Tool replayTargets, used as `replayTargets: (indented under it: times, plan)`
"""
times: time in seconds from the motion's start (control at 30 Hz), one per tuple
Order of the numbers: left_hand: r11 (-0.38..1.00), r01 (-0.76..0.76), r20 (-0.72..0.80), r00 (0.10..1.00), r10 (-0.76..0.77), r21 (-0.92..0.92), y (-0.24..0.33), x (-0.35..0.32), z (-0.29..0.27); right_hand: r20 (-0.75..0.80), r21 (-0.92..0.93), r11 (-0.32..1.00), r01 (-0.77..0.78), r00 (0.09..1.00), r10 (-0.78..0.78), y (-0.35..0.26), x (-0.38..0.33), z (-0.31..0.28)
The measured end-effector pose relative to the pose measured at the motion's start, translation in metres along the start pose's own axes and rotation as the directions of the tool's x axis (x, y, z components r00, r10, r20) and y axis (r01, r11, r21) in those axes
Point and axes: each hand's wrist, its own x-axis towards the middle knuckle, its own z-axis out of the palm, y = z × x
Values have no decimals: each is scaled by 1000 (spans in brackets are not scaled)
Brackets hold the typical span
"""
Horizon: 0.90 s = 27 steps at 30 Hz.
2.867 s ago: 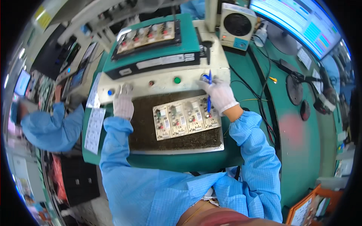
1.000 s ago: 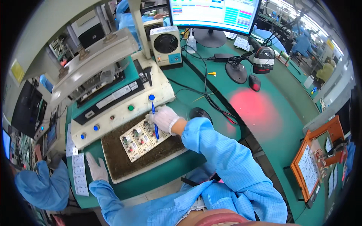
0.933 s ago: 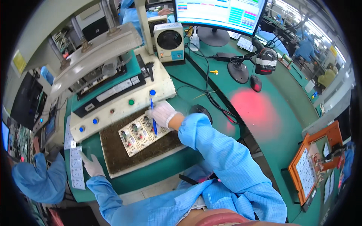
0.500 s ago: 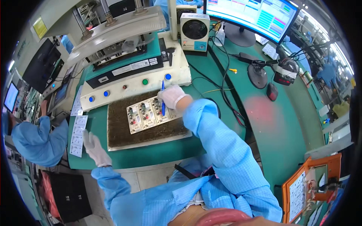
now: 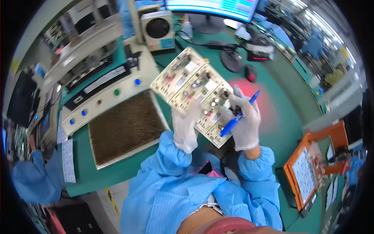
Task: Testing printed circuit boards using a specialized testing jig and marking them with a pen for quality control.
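Note:
A cream panel of circuit boards (image 5: pixel 179 84), with black, red and silver parts standing on it, is held up at a slant over the bench. My gloved left hand (image 5: pixel 184 130) grips its lower left edge, fingers partly blurred. At the panel's right side, my gloved right hand (image 5: pixel 248 124) is closed around a blue pen (image 5: pixel 230 126), which slants across the board's lower right corner. The right fingertips reach the board's edge among the parts; whether they also grip it is partly hidden.
To the left lies a brown mat (image 5: pixel 126 126) in a pale frame, before a press machine with coloured buttons (image 5: pixel 116 92). A small fan unit (image 5: pixel 157 31), a monitor (image 5: pixel 218 7), a scanner (image 5: pixel 258 50) and a mouse (image 5: pixel 250 73) stand behind. An orange-framed rack (image 5: pixel 294 171) is at right.
The circuit board panel has left the brown mat and is now raised, further right. My left hand has come from the bench's left edge onto it. The pen stays in my right hand; the view has turned.

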Motion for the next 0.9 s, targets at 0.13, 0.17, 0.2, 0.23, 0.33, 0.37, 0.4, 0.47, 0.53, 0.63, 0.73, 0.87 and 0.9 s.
replayTargets:
  times: [0.13,0.17,0.2,0.23,0.33,0.37,0.4,0.47,0.53,0.63,0.73,0.87,0.9]
  plan:
    - [957,256,247,944,-219,-133,-32,26,31,91,-348,937,7,995,27,-17,-8,-132]
    - [926,319,318,916,-245,-205,-46,31,35,-61,-381,921,87,991,-119,0,-15,-164]
    - [901,384,365,883,-295,-200,-58,36,37,-84,-294,949,113,986,-143,2,-15,-201]
    - [880,434,407,851,-331,-194,-70,43,38,-185,-464,886,-22,980,-72,0,-20,-229]
    - [916,393,371,865,-339,-80,-126,58,32,-151,-845,529,-72,983,-108,15,-39,-329]
    - [927,374,348,870,-349,-6,-134,58,30,-148,-845,530,-75,984,-97,22,-49,-351]
    - [935,352,307,887,-344,30,-143,54,29,-471,-404,850,-339,873,124,27,-57,-369]
    - [940,154,301,920,-249,306,-171,59,-3,-586,205,874,-441,660,470,36,-62,-375]
    - [804,-67,342,923,-175,591,-175,54,-4,-584,-15,839,-544,685,435,47,-69,-371]
    - [869,171,267,908,-321,464,-170,41,1,-594,-35,857,-515,700,396,51,-69,-361]
    - [818,77,284,916,-284,570,-175,40,-8,-581,-130,842,-523,729,362,52,-68,-361]
    - [757,-38,281,940,-195,652,-188,42,-25,-496,-337,835,-434,836,235,70,-83,-374]
    - [818,31,248,946,-210,575,-189,42,-24,-456,-400,828,-393,869,193,70,-83,-374]
